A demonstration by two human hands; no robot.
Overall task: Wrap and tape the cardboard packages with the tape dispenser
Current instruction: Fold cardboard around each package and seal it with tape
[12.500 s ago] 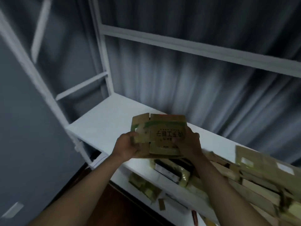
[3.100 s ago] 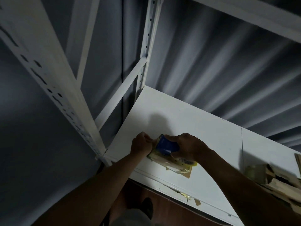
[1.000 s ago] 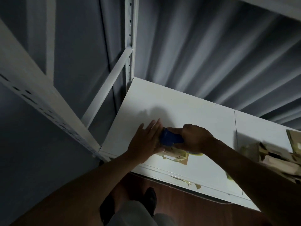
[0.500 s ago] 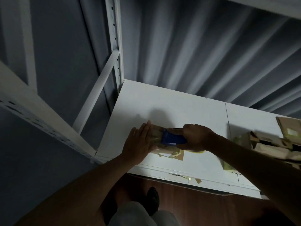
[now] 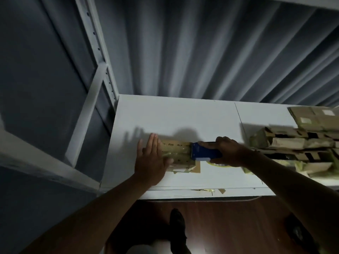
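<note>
On the shelf (image 5: 183,114), left hand (image 5: 150,160) presses flat, fingers straight, on the package (image 5: 176,153); right hand (image 5: 225,153) clamps the dispenser (image 5: 203,153) at its right end.

Cardboard package (image 5: 177,153): brown, flat, lying on white shelf (image 5: 183,114), near front edge; dark print on top, glossy tape along it. Tape dispenser (image 5: 203,152): blue, at package's right end, touching. Stack of flattened cardboard packages (image 5: 297,142): far right, well apart.
</note>
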